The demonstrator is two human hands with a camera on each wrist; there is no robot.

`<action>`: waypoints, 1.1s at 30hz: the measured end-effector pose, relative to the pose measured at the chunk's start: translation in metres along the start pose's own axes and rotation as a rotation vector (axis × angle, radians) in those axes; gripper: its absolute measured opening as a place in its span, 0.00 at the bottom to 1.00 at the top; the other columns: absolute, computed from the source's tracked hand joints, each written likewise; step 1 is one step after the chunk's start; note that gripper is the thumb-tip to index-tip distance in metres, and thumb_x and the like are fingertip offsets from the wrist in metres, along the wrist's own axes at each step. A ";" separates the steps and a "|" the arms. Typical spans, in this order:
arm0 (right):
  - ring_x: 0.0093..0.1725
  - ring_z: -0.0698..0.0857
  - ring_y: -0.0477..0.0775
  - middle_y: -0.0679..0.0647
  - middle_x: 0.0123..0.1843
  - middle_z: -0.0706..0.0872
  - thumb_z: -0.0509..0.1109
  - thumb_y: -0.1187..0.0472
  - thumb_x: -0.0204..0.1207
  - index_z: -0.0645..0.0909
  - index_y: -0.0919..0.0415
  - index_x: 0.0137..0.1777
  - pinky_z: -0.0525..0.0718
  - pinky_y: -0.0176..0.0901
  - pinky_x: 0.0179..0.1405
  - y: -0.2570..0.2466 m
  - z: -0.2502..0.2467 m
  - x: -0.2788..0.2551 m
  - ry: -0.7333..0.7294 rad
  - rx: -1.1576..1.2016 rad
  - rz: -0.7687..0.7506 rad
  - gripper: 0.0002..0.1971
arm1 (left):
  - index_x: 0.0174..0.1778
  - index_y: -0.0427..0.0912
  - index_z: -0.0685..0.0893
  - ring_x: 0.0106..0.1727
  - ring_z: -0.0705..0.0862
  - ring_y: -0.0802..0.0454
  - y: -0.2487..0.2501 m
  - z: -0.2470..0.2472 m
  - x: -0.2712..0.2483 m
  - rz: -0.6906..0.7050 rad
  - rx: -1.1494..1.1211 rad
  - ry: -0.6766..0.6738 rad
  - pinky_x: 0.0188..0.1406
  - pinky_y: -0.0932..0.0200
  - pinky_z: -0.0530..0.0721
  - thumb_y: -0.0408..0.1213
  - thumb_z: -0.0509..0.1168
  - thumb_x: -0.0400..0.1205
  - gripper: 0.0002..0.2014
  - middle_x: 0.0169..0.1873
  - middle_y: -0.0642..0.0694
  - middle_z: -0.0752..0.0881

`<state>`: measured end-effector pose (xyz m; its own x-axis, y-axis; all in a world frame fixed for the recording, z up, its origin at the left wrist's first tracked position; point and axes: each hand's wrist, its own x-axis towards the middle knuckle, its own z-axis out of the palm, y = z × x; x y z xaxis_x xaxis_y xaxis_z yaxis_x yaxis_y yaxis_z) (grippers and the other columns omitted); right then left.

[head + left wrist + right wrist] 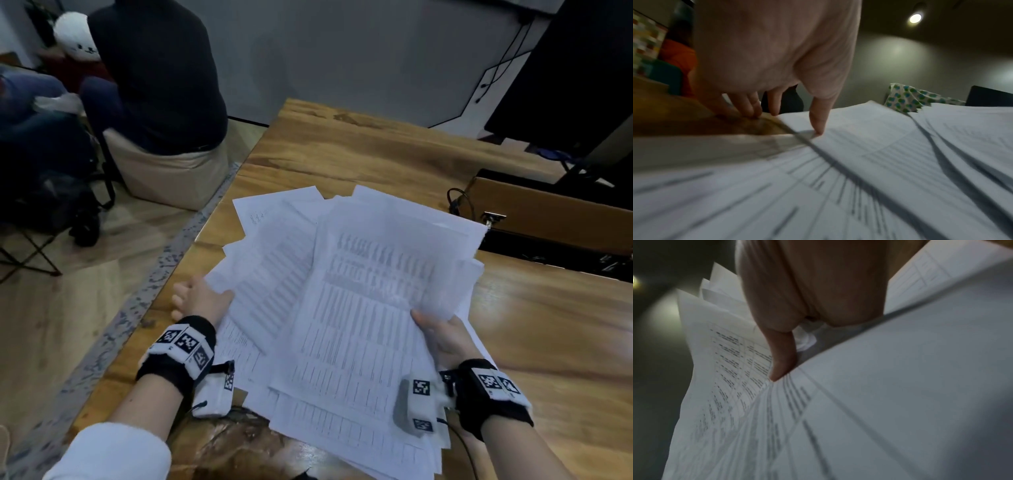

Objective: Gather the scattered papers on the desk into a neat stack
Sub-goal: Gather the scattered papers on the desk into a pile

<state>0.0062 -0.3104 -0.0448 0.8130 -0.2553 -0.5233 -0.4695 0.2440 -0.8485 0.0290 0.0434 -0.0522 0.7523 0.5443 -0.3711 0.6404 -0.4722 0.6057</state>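
Several white printed papers (359, 308) lie fanned in a loose, uneven pile on the wooden desk (342, 150). My left hand (205, 296) is at the pile's left edge. Its thumb (819, 120) presses down on the top sheets (879, 162), and its fingers (754, 107) reach down to the wood at the sheets' edge. My right hand (442, 332) grips the right side of the upper sheaf, which is lifted and tilted. Its thumb (782, 356) lies on top of the printed sheets (900, 386), and its fingers are hidden underneath.
A brown box (534, 209) with a black cable (459, 202) stands at the back right, under a dark monitor (582, 68). The desk's left edge runs close by my left hand. A person (154, 68) sits on a beige pouf beyond it.
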 end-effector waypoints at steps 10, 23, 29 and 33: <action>0.34 0.93 0.55 0.57 0.36 0.94 0.70 0.67 0.75 0.80 0.65 0.56 0.89 0.47 0.25 0.000 -0.011 -0.001 -0.245 0.167 0.050 0.10 | 0.68 0.32 0.77 0.62 0.83 0.38 0.029 0.014 -0.019 0.133 -0.684 -0.333 0.65 0.38 0.81 0.32 0.61 0.83 0.17 0.61 0.36 0.84; 0.35 0.93 0.52 0.57 0.39 0.94 0.85 0.58 0.55 0.83 0.65 0.52 0.89 0.43 0.30 -0.016 0.007 0.001 -0.285 -0.051 0.019 0.26 | 0.73 0.40 0.73 0.68 0.80 0.42 0.050 0.021 -0.019 0.295 -0.351 -0.555 0.70 0.42 0.77 0.64 0.67 0.70 0.41 0.70 0.43 0.80; 0.51 0.91 0.61 0.60 0.52 0.92 0.83 0.57 0.56 0.84 0.62 0.59 0.88 0.58 0.52 -0.011 0.003 -0.002 -0.292 -0.091 0.081 0.29 | 0.74 0.39 0.73 0.68 0.81 0.41 0.042 0.038 -0.033 0.145 -0.481 -0.662 0.71 0.41 0.77 0.72 0.59 0.69 0.46 0.70 0.42 0.80; 0.48 0.92 0.55 0.57 0.47 0.93 0.82 0.61 0.57 0.84 0.65 0.56 0.88 0.52 0.55 -0.010 0.013 -0.002 -0.318 -0.279 0.093 0.25 | 0.79 0.43 0.64 0.70 0.79 0.40 0.049 0.041 -0.039 0.141 -0.422 -0.762 0.71 0.39 0.76 0.79 0.56 0.62 0.56 0.72 0.42 0.78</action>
<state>0.0133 -0.3003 -0.0340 0.8081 0.0675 -0.5852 -0.5852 -0.0210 -0.8106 0.0375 -0.0299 -0.0367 0.8146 -0.1814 -0.5509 0.5370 -0.1228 0.8346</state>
